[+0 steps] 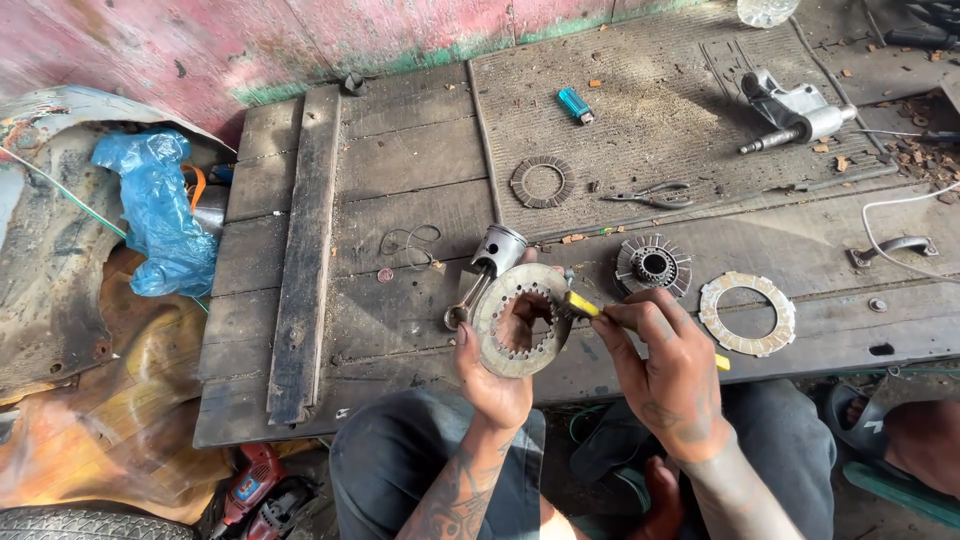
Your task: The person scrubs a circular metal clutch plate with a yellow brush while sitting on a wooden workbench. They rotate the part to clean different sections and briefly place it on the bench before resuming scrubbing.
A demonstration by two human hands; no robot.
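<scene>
Head view, left hand grasping toothed ring, right hand pinching half-hidden yellow tool

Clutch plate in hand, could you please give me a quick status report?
Left hand holds toothed clutch plate upright. Right hand holds yellow-handled tool at plate's rim. Piston with rod lies close behind, nothing blocking.

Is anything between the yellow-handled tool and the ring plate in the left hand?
Nothing visible. The left hand holds the toothed ring plate upright, and the yellow-handled tool in the right hand already meets its right edge.
</scene>
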